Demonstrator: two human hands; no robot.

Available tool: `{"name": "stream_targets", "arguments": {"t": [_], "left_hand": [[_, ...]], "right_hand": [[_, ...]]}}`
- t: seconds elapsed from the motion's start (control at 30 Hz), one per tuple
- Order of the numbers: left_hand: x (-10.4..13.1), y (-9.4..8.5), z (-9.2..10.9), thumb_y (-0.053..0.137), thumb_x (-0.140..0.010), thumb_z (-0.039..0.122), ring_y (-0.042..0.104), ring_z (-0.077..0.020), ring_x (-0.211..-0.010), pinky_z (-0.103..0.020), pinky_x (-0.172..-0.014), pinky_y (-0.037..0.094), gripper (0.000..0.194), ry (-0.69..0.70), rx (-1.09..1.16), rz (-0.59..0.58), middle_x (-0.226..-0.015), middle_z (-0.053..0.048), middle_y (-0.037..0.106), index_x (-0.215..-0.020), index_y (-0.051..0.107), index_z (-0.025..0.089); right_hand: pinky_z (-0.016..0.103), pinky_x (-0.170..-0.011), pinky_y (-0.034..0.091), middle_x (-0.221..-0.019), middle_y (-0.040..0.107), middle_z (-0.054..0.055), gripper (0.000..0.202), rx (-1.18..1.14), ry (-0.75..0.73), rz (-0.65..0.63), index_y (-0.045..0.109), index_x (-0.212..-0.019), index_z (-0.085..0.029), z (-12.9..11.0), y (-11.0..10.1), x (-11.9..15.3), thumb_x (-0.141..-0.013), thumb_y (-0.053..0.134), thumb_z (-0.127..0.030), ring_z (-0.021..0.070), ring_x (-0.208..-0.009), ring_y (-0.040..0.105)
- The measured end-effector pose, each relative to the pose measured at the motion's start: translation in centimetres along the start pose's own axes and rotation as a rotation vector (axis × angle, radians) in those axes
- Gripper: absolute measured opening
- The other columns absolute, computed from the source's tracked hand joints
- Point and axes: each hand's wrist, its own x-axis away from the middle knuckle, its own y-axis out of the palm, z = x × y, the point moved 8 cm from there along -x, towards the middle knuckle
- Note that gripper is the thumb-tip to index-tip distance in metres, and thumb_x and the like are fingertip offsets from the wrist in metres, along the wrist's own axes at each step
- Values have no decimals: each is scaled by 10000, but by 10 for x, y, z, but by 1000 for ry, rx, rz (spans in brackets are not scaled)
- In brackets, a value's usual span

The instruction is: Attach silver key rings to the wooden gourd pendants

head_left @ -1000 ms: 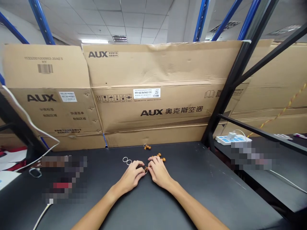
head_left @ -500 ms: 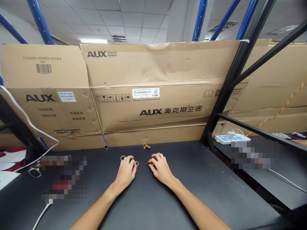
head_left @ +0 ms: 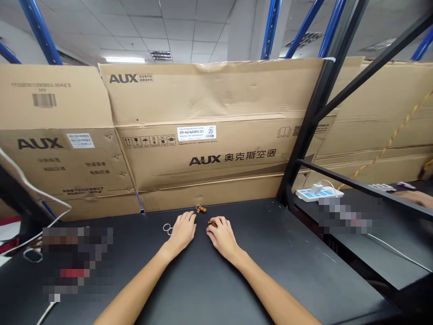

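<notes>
My left hand (head_left: pixel 183 229) rests palm down on the black tabletop (head_left: pixel 192 289), its fingers stretched forward and nothing visible in them. Just past its fingertips lies a small brown gourd-shaped keychain (head_left: pixel 202 209) with a metal ring. Two thin silvery rings (head_left: pixel 167 228) lie at that hand's left side, one partly behind the fingers. To the right, my right hand (head_left: pixel 222 234) has curled its thumb and fingers around a small brown beaded piece (head_left: pixel 213 224). Most of this piece is hidden by the fingers, so its exact kind does not show.
Cardboard panels (head_left: pixel 162 104) stand along the table's back edge. At left lie a blurred-out patch (head_left: pixel 72 257) and a white cable (head_left: pixel 61 194). Beyond a black metal frame (head_left: pixel 304 131), a power strip (head_left: pixel 318 193) and another person's hand (head_left: pixel 417 197) are on the neighbouring table.
My left hand has moved off the rings, forward and right toward the gourd keychain. The right hand stays around the brown piece. My view has turned slightly right.
</notes>
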Motion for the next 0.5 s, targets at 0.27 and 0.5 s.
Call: {"name": "stream_targets", "arguments": {"t": [0.27,0.5], "left_hand": [[-31,25,19,439,-896,210,509,-294,-1207,-460,-993,390,395,-1,74,-57,-1272,-193,562,-1274,459,98],[45,-7,30,473,-902,244,539,-273,-1182,-451,-991,442,397,58,215,-56,-1281,-130,567,-1293,446,178]], "right_hand": [[432,-886,409,-1122,577,62,55,-7,23,-7,658,-810,-233,3,0,-2,-848,619,-227,262,-1071,444],[434,-928,412,-1204,526,106,279,-86,15,32,615,-1082,-227,-10,-12,1,-812,645,-287,280,-1129,421]]}}
